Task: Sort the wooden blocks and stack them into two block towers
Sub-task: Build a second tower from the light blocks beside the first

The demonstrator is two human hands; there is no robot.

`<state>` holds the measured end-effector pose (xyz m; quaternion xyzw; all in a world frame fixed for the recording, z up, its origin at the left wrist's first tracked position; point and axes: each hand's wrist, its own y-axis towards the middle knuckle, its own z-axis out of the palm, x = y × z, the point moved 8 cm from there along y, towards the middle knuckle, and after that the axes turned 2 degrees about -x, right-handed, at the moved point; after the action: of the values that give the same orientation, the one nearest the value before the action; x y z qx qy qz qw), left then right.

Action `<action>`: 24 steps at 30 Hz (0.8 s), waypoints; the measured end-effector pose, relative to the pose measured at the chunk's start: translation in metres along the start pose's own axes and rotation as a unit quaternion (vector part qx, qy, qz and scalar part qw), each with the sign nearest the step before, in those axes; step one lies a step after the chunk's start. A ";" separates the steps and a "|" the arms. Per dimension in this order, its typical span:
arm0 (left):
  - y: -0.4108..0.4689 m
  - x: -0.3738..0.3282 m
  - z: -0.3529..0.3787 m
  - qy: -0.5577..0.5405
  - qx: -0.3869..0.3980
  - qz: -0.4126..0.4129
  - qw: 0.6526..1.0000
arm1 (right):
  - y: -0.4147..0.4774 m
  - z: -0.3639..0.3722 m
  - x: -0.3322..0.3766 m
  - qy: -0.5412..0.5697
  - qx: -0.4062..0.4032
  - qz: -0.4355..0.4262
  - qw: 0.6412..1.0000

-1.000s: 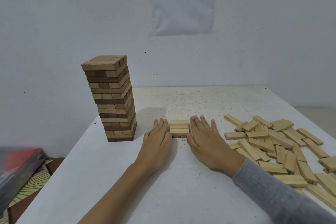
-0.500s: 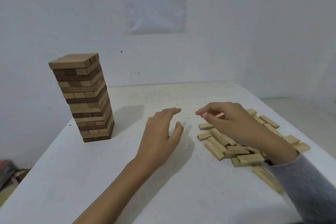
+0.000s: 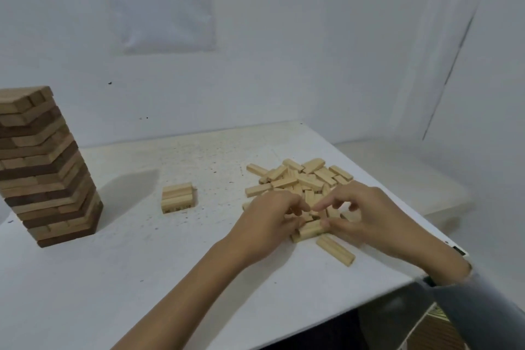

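**Hands at the block pile: both on the near edge**

Left hand (image 3: 271, 216): palm down at the near left edge of the pile of loose blocks (image 3: 301, 179), fingers curled down among the pieces. Whether they grip one cannot be told.

Right hand (image 3: 366, 213): opposite the left, at the near right edge of the same pile. The fingers are bent and the forefinger reaches toward the left hand's fingertips. The thumb touches the end of a pale block (image 3: 308, 230) lying at the front of the pile. A firm hold cannot be confirmed. A grey sleeve (image 3: 483, 310) covers the forearm.

Pile of loose blocks: pale wood, all one light tone, short flat bars lying crossed and overlapping at many angles on the right half of the desk (image 3: 142, 278).

Single block (image 3: 335, 250): pale, lying flat and slanted, just in front of the pile and apart from it.

Low stack (image 3: 178, 197): pale blocks laid side by side, edges flush, mid-desk, well apart from the pile.

Tall tower (image 3: 47, 167): upright at the far left, partly cut by the frame edge. It is built in crossed layers of mixed mid-brown and dark-brown wood, with some layers slightly out of line.

Desk: white, speckled surface, set against a white wall (image 3: 312, 51).

Sheet of paper (image 3: 162, 3): printed, fixed to the wall, text blurred.
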<state>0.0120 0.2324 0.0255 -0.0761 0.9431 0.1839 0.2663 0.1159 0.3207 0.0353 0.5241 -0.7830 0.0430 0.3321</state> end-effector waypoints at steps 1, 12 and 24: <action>0.001 0.001 0.003 -0.010 0.007 -0.002 1.000 | -0.003 0.004 0.001 0.000 0.003 -0.014 1.000; -0.003 0.018 0.009 -0.151 0.030 -0.078 0.985 | -0.010 0.022 -0.008 -0.021 -0.036 -0.090 0.995; -0.006 0.019 -0.010 -0.174 0.011 -0.090 0.981 | -0.018 0.019 -0.009 0.022 -0.047 -0.113 0.992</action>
<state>-0.0072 0.2219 0.0210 -0.1246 0.8738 0.1592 0.4423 0.1237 0.3119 0.0105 0.5920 -0.7126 -0.0199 0.3760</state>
